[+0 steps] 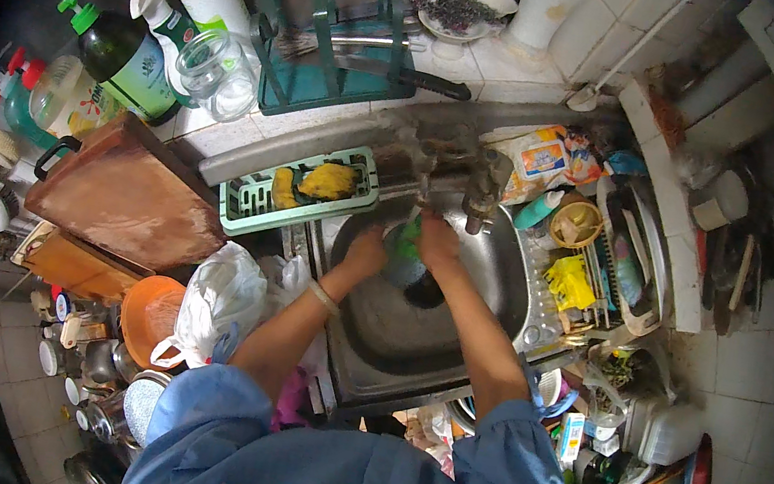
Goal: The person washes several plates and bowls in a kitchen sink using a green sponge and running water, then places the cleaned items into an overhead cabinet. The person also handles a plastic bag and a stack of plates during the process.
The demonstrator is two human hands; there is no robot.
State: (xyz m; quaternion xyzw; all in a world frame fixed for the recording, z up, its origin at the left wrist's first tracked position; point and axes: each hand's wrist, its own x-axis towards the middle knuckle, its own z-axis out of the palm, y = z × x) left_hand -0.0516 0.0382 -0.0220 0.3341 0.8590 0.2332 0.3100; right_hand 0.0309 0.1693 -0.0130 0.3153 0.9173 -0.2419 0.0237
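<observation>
Both my hands are over a stainless steel sink (370,346), near its back edge below the faucet (483,189). My right hand (438,241) is closed around a green thing (408,239), perhaps a scrubbing pad, against a pale, roundish item (399,263) that looks like a bowl or glass. On the other side of that item, my left hand (367,250) has curled fingers at its rim; its exact grip is hard to tell. Below the item lies the dark drain (424,293). A mint green rack (296,216) with yellow sponges (328,181) stands behind my left hand.
Left stand a brown board-like case (129,193), a white plastic bag (222,299) and an orange bowl (151,319). Bottles, a glass jar (220,75) and a green rack with a knife (435,84) line the back ledge. Right are a yellow cup (576,224) and a yellow cloth (570,281).
</observation>
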